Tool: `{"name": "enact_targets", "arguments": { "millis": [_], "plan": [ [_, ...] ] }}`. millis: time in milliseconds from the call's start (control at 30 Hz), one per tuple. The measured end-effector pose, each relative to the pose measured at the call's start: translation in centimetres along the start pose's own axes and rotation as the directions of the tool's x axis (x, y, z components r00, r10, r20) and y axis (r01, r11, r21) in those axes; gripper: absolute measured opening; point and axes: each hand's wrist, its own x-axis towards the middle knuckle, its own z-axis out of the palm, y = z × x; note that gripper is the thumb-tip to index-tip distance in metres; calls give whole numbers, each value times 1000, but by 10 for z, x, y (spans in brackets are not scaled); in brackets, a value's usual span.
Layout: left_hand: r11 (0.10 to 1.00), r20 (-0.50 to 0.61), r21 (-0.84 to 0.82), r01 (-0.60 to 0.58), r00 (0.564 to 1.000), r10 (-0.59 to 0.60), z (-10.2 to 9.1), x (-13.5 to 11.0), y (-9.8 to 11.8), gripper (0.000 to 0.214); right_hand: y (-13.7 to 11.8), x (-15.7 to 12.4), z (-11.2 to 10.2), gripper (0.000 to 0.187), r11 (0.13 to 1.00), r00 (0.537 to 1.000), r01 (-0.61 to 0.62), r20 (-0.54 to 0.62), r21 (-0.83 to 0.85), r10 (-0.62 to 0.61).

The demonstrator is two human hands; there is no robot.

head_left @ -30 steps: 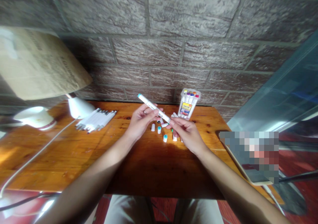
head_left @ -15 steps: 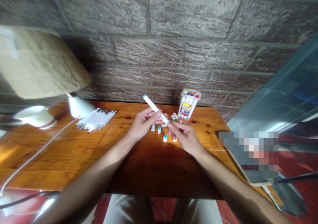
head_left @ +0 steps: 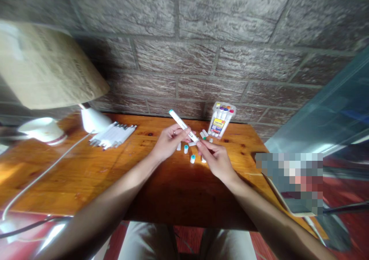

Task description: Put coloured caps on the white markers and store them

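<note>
A white marker (head_left: pixel 179 120) with a teal upper end slants between my two hands above the table. My left hand (head_left: pixel 172 140) is closed around its middle, thumb on top. My right hand (head_left: pixel 215 158) pinches its lower end; the fingers hide what exactly they grip there. Below the hands, teal-topped white marker caps (head_left: pixel 193 159) stand on the wood, with another teal cap (head_left: pixel 186 149) just behind. More loose white caps (head_left: pixel 204 133) and a green-ended one lie past my right fingers.
A clear case of coloured markers (head_left: pixel 220 121) stands near the brick wall. Left of my hands lies a row of white markers (head_left: pixel 113 135), beside a lamp base (head_left: pixel 91 118) with a trailing cord and a white cup (head_left: pixel 43 131). A tablet-like device, partly blurred out, sits at the right edge.
The view has shifted slightly. Both hands keep the marker in nearly the same pose, and the caps on the table look unmoved.
</note>
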Motion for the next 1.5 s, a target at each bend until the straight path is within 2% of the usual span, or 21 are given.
{"name": "enact_targets", "arguments": {
  "millis": [133, 233, 300, 367, 433, 533, 700, 767, 900, 1000, 1167, 1333, 1500],
  "plan": [
    [998, 28, 50, -31, 999, 30, -4, 0, 3, 35, -2, 1, -3, 44, 1000, 998, -5, 62, 3, 5],
    [997, 53, 60, -45, 998, 42, -8, 0, 7, 31, -6, 2, -3, 44, 997, 993, -24, 115, 76, 15],
    [999, 44, 20, -44, 998, 43, -8, 0, 5, 30, -8, 3, -2, 36, 984, 996, -41, 87, 173, 26],
    [999, 11, -35, -26, 1000, 26, -7, 1, 0, 31, -9, 4, -2, 36, 959, 998, -53, 29, 277, 47],
    [997, -12, -73, 20, 1000, -20, -4, 0, -6, 34, -8, 5, -2, 42, 925, 998, -52, -16, 375, 63],
    [992, 37, -90, 93, 995, -90, 3, -3, -12, 38, -8, 7, -2, 39, 838, 996, -56, -28, 543, 85],
    [991, 115, -66, 120, 987, -112, 12, -8, -6, 38, -15, 11, -6, 26, 692, 987, -80, -41, 717, 157],
    [989, 95, -104, 110, 990, -100, 11, -8, -3, 39, -18, 14, -11, 26, 655, 980, -80, -60, 751, 188],
    [991, 16, -117, 68, 998, -66, 6, -6, 1, 42, -18, 19, -19, 29, 648, 970, -70, -100, 759, 222],
    [998, 86, 9, 56, 995, -57, 7, -9, 3, 42, -15, 19, -20, 28, 672, 972, -75, -95, 737, 213],
    [988, 209, 157, 16, 977, -49, 13, -15, 3, 39, -13, 18, -23, 28, 684, 976, -135, -22, 716, 216],
    [980, 215, 197, -19, 976, -24, 14, -15, -1, 41, -13, 17, -26, 28, 694, 983, -145, 21, 705, 184],
    [977, 244, 206, -57, 970, 5, 15, -15, -2, 37, -14, 15, -22, 38, 730, 981, -188, 83, 657, 178]
  ]
}}
